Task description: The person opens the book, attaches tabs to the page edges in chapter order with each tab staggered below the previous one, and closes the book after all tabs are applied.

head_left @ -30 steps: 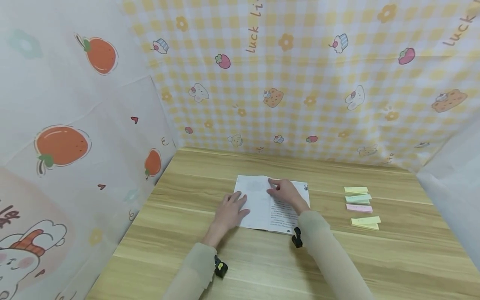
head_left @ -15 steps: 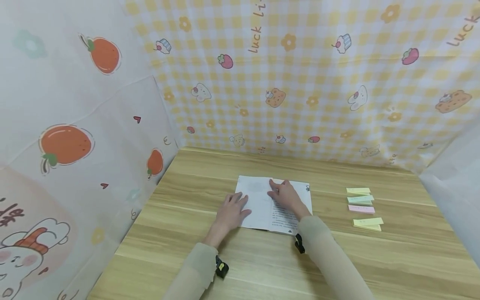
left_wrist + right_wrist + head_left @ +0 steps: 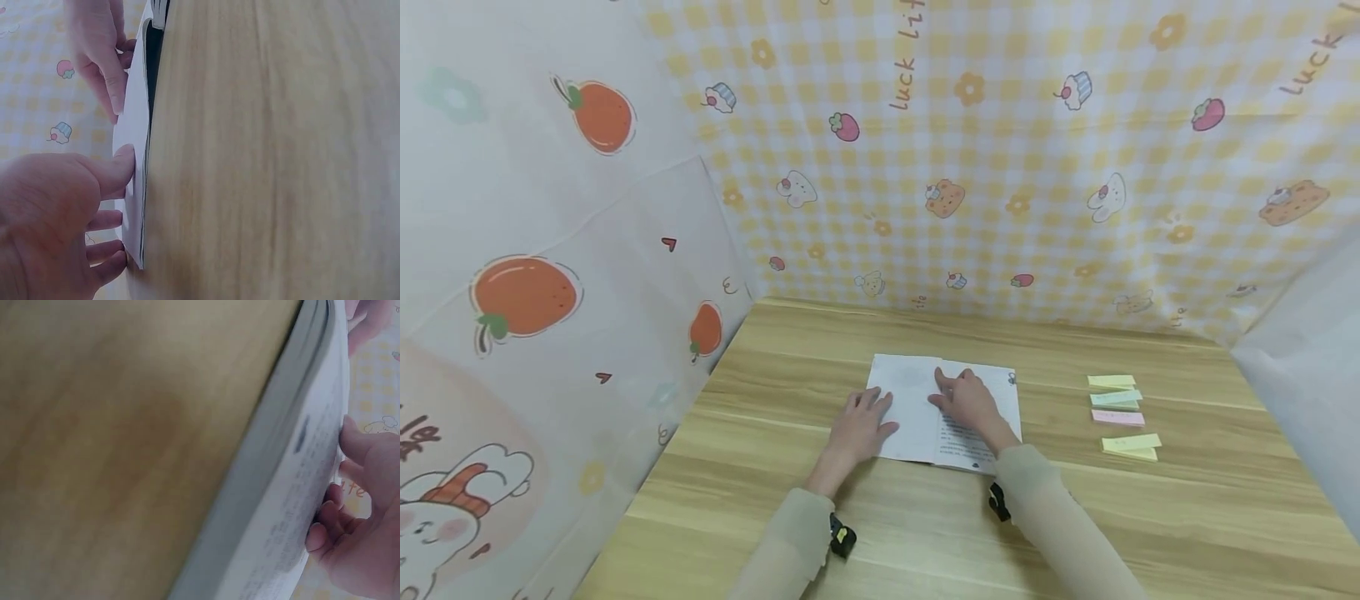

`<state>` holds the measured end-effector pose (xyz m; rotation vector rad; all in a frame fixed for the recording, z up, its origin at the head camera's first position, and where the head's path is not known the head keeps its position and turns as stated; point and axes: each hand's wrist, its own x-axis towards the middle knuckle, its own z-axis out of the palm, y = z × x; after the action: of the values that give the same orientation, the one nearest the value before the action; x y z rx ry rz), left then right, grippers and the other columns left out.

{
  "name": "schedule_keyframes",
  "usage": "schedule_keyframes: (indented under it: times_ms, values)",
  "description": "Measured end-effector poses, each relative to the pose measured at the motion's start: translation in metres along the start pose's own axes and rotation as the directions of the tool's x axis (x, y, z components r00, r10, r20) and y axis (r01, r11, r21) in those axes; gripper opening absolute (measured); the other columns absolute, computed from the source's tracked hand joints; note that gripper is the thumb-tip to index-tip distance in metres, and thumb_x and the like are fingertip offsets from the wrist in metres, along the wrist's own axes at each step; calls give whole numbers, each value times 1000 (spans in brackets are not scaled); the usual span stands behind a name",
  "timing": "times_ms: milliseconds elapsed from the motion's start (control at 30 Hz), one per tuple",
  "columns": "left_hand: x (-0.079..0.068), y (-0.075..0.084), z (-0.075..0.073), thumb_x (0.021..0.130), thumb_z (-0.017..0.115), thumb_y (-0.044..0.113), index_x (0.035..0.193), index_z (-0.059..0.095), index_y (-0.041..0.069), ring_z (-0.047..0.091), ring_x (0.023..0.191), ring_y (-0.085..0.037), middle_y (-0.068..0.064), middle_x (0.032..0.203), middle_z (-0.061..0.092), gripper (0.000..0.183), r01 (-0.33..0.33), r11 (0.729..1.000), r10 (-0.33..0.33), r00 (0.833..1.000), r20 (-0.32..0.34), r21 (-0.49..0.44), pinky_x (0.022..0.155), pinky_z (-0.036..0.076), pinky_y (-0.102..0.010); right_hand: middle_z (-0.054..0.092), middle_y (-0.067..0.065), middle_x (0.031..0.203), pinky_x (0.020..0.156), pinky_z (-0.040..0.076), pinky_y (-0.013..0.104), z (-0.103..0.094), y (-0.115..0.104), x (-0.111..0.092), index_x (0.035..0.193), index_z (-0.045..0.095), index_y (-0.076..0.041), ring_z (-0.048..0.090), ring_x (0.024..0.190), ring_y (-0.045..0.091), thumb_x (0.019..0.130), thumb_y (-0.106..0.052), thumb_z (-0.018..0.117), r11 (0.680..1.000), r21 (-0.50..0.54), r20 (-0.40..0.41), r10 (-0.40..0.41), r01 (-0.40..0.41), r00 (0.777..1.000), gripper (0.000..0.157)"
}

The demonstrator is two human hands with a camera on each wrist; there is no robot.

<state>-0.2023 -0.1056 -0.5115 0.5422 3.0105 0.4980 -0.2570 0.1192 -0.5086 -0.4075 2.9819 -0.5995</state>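
Observation:
An open book (image 3: 912, 387) lies on the wooden table, its left page nearly blank and its right page (image 3: 275, 544) printed with text. My left hand (image 3: 856, 427) rests on the left page near its outer edge, fingers spread. The left wrist view shows the thumb (image 3: 119, 169) flat on the paper. Over the right page, my right hand (image 3: 970, 402) presses near the middle fold with index finger and thumb reaching forward. Its other fingers (image 3: 325, 525) bend in against the page, and the hand covers part of the text.
Right of the book lie folded paper strips: a yellow one (image 3: 1111, 382), a green one (image 3: 1116, 399), a pink one (image 3: 1117, 417) and another yellow one (image 3: 1131, 446) nearer me. A checked cloth (image 3: 1022, 167) hangs behind the table, and a white printed cloth (image 3: 587, 208) hangs at left.
My right hand has slid slightly down along the fold toward me. The left hand and the paper strips keep their places; the head view has shifted slightly.

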Motion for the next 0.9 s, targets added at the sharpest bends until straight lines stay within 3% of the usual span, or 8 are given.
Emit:
schedule_keyframes:
  times_ms: [133,400,567,900]
  values:
    - [0,1,0,103,56,36,149,48,8,37,138,-41,-19,155,39,55,-1,1000,1,1000,-1,3,107,43,-54,60,27,113,83,52,50,0,0,-3,145,55,-10,60,97,36,97,-37,68,1000,-7,-30,-18,18,999,57]
    - [1,0,4,104,54,36,150,47,8,37,138,-41,-18,155,39,54,-5,999,5,1000,4,39,107,43,-53,59,19,104,79,49,45,0,1,-16,141,60,-12,56,88,27,92,-40,74,998,37,-17,-48,48,999,58]
    - [1,3,2,104,56,33,149,47,6,38,137,-41,-18,155,39,53,-8,1000,8,1000,-2,17,107,42,-54,60,18,101,76,49,43,1,2,-20,140,61,-11,56,85,25,92,-38,73,997,39,-51,-60,62,997,55]
    - [-2,6,-2,103,58,31,148,48,6,38,137,-41,-18,154,40,52,8,1000,-8,1000,1,-3,106,42,-53,58,13,97,68,48,34,3,-6,-35,137,63,-9,49,78,18,87,-36,79,994,76,-29,-70,72,997,59]
